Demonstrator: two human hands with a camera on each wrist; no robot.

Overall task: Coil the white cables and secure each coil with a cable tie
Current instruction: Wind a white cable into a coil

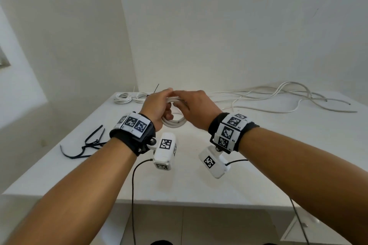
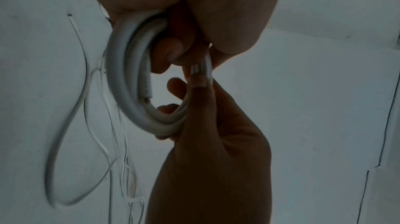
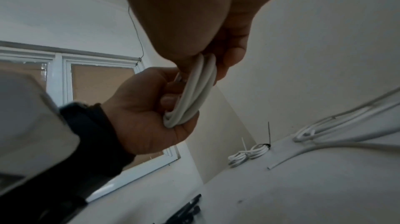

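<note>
A small coil of white cable (image 1: 173, 122) hangs upright above the middle of the white table (image 1: 258, 155), held between both hands. My left hand (image 1: 159, 103) grips its left side, fingers curled through the loop. My right hand (image 1: 196, 108) pinches its upper right side. In the left wrist view the coil (image 2: 121, 77) curves out of my left hand (image 2: 194, 14) at the top, and my right hand (image 2: 207, 125) comes up from below to pinch it. The right wrist view has my right hand (image 3: 205, 22) on top of the coil (image 3: 194, 94) and my left hand (image 3: 147, 108) clasping its bottom.
Two tied coils (image 1: 123, 98) (image 1: 141, 97) lie at the table's far left corner, each with a tie end sticking up. Several loose white cables (image 1: 278, 95) sprawl across the far right. Black cable ties (image 1: 87, 145) lie at the left edge.
</note>
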